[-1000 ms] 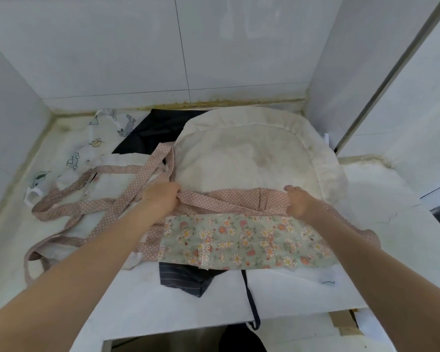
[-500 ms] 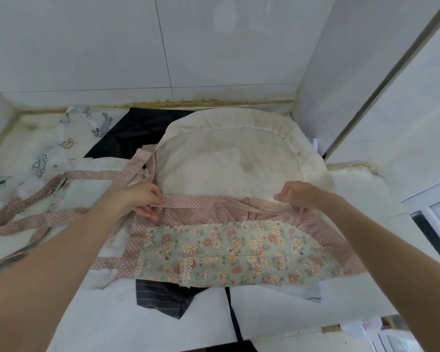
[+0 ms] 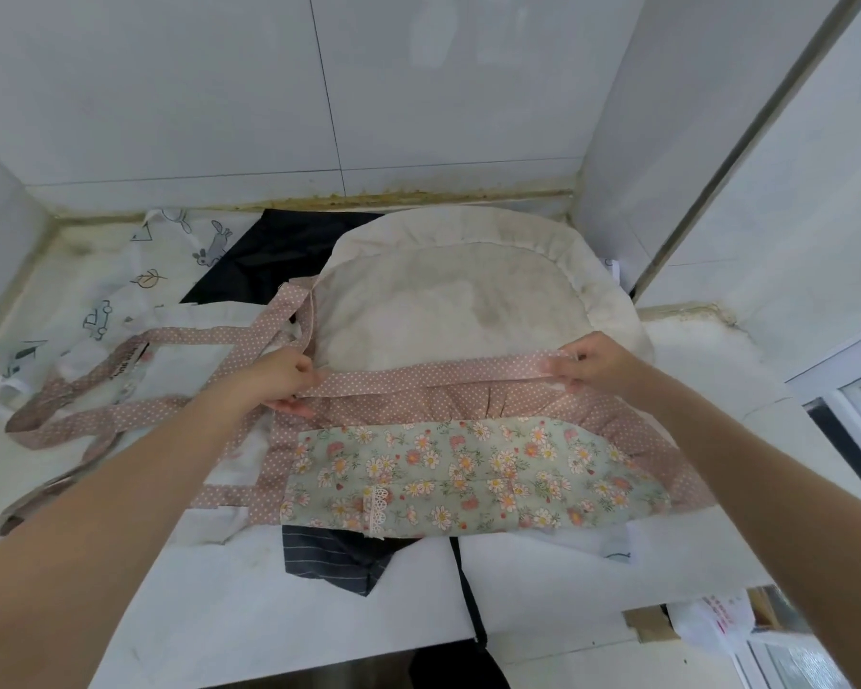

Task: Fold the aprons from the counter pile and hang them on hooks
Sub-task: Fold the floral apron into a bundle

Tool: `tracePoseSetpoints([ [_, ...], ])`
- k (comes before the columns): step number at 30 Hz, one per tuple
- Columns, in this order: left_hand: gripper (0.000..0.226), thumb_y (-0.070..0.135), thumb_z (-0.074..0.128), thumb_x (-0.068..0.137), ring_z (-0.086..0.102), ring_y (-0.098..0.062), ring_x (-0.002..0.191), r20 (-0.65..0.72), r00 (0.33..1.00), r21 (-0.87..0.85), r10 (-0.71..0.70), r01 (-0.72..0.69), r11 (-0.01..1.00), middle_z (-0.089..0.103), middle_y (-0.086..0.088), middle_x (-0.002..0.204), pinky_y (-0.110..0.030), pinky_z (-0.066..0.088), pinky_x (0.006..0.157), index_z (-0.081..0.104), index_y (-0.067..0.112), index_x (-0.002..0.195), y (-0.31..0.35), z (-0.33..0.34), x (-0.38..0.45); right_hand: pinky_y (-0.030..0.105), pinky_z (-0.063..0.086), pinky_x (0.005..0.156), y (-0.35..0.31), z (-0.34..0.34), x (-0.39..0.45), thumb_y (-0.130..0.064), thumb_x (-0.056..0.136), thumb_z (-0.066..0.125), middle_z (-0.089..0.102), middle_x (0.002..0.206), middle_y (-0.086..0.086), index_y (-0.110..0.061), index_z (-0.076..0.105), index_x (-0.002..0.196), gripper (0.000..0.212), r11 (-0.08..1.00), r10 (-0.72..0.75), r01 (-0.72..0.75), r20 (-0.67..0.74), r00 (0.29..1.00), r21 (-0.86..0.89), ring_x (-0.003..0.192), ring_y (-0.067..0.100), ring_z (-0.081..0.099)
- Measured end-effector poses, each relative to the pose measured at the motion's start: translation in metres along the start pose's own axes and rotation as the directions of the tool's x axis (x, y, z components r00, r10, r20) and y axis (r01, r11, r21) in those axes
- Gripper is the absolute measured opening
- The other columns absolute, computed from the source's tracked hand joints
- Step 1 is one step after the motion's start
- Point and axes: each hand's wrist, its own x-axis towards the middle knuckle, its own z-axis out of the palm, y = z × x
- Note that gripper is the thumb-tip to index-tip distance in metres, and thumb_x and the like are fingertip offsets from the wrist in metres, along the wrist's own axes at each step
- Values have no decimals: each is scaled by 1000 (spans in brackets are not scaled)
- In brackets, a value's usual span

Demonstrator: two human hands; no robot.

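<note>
Left grip (image 3: 282, 379), right grip (image 3: 590, 363), pinching pink strap (image 3: 433, 376) ends

On a white counter (image 3: 249, 589), a cream apron (image 3: 448, 310) with a floral panel (image 3: 473, 469) lies spread over other aprons. The left hand (image 3: 282, 377) and right hand (image 3: 590, 363) pinch a pink dotted strap (image 3: 433, 377) stretched between them.

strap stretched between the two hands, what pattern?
Dusty pink fabric strap with small white polka dots; head view.
</note>
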Motion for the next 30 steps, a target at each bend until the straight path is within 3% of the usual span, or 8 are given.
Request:
tracePoseSetpoints([
  [3, 29, 27, 54, 95, 56, -11, 50, -67, 995, 146, 72, -62, 987, 54, -1, 66, -21, 43, 47, 48, 12, 71, 2, 4, -5, 20, 41, 51, -3, -13, -10, -17, 92, 57, 61, 56, 2, -4, 59, 65, 31, 968, 154, -151, -1, 988, 200, 55, 17, 49],
  [7, 23, 26, 48, 98, 59, -15, 63, -128, 982, 552, 141, -47, 832, 60, -2, 73, -25, 43, 58, 58, 11, 84, 9, 22, -10, 24, 43, 51, 25, 5, -5, -12, 92, 54, 56, 65, 8, -4, 59, 68, 26, 875, 347, -391, -194, 918, -285, 55, 19, 51],
  [11, 32, 7, 46, 94, 57, -32, 100, -174, 934, 831, 313, -31, 556, 45, -13, 123, -36, 42, 70, 39, 7, 126, 28, 44, -12, 28, 40, 69, 26, 40, -11, -10, 94, 45, 50, 104, 10, -5, 48, 109, 16, 605, 13, -309, -379, 925, -734, 87, 21, 49],
  [14, 19, 11, 47, 92, 56, -27, 98, 11, 947, 779, 321, -209, 591, 55, -8, 110, -33, 44, 73, 47, 9, 111, 27, 61, -9, 24, 37, 67, 14, 65, -14, 0, 90, 42, 45, 108, 9, -7, 44, 113, 25, 518, -196, -84, -213, 957, -851, 83, 16, 38],
  [19, 14, 16, 53, 91, 49, -12, 78, 220, 973, 522, 69, -178, 835, 47, 5, 82, -17, 37, 54, 44, 21, 81, 16, 52, 10, 32, 45, 81, 15, 67, 0, -7, 94, 44, 35, 126, 13, -9, 39, 126, 33, 590, 194, -91, 32, 980, -803, 109, 32, 48],
  [23, 10, 12, 52, 94, 55, -8, 64, 376, 926, 81, 20, -54, 995, 57, 1, 77, -16, 49, 54, 53, 14, 85, 48, 27, 16, 26, 55, 66, -15, 33, 34, -9, 94, 50, 54, 109, 7, -5, 50, 116, 23, 714, 478, -210, 246, 843, -668, 81, 26, 65],
  [27, 14, 13, 56, 91, 56, -19, 83, -288, 853, 194, 436, -394, 898, 55, -3, 104, -28, 46, 71, 54, 10, 104, 96, 2, 36, 25, 51, 56, -64, 5, 89, -7, 92, 47, 63, 89, 8, 4, 58, 114, 27, 822, 346, -188, 210, 914, -538, 68, 26, 65],
  [30, 49, 23, 61, 87, 43, -28, 112, -541, 665, 585, 515, -142, 798, 38, -12, 130, -35, 39, 86, 40, 9, 130, 114, -17, 57, 36, 47, 83, -89, 1, 130, -9, 90, 53, 56, 118, 17, -1, 56, 118, 29, 823, 15, 15, 48, 999, -568, 105, 32, 58],
])
